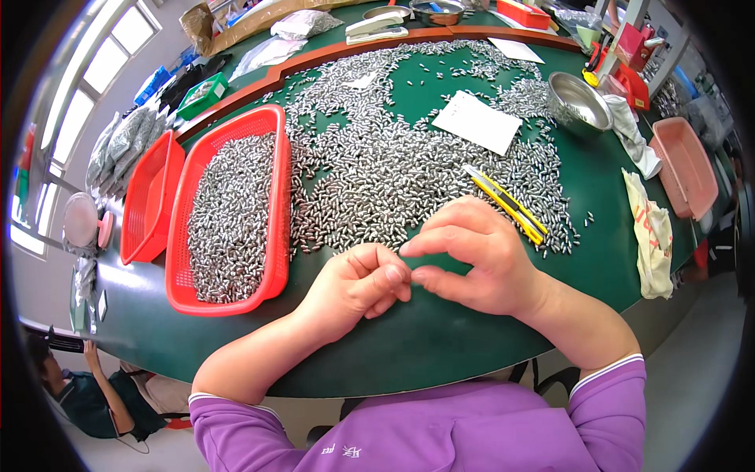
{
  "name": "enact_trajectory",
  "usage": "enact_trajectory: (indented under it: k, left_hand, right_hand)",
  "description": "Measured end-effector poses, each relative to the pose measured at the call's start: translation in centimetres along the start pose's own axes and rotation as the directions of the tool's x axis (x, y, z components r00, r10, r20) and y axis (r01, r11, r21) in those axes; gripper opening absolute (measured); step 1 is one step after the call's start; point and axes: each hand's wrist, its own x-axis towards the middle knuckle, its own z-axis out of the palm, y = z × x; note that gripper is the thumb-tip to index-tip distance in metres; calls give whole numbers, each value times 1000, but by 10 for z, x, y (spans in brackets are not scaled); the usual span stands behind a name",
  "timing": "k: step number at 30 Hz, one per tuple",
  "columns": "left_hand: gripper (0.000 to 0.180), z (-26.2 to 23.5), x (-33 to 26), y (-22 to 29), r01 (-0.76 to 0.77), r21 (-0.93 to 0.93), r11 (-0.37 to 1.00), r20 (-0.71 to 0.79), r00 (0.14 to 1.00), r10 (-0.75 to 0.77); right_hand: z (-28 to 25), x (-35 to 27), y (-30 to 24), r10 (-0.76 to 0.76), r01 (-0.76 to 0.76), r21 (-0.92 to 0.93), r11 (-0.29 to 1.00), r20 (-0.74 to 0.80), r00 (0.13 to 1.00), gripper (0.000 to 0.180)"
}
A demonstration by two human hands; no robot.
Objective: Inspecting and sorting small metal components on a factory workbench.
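Note:
My left hand point(358, 282) is closed, thumb pressed against its curled fingers. Anything pinched there is too small or hidden to make out. Close beside it, my right hand point(480, 256) curves with thumb and index finger apart, their tips by the left fingertips; nothing shows between them. Beyond both hands, small silvery metal pieces point(393, 189), shaped like short barrels, cover much of the green table point(377, 346). A yellow utility knife point(507, 204) lies on the pile, past my right hand. To the left, a red plastic basket point(285, 212) is filled with similar pieces.
Another red basket point(149, 204) stands farther left. White paper point(478, 123) lies on the pile. A metal bowl point(580, 102), a pink tub point(684, 169) and a cream cloth bag point(651, 236) are at right. A wooden border point(346, 49) runs behind. A person point(102, 393) is at lower left.

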Motion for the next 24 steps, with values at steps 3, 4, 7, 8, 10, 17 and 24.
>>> enact_trajectory:
  k: [3,4,7,8,10,17,24]
  left_hand:
    - [20,4,-2,2,15,199,980,-36,999,-8]
    - [20,3,-2,1,15,198,980,-38,999,-8]
    - [20,3,-3,0,16,218,976,-27,1000,-11]
    - [19,3,-2,1,4,137,991,-4,1000,-3]
    - [18,5,-1,2,-7,56,998,18,1000,6]
    - [13,9,0,5,42,139,989,-22,999,-39]
    - [11,8,-1,6,6,93,996,20,1000,-7]
  right_hand:
    - [0,-4,-2,9,-13,62,998,71,997,22]
    - [1,-5,-2,38,-46,85,995,96,995,19]
    - [0,-4,-1,56,-66,85,994,117,992,13]
    - [0,-3,0,56,-66,85,994,117,992,13]
    - [0,-3,3,73,-79,65,995,88,993,12]
    - [0,-5,4,66,-72,50,996,124,990,11]
    - [1,-3,6,30,-30,3,1000,40,999,13]
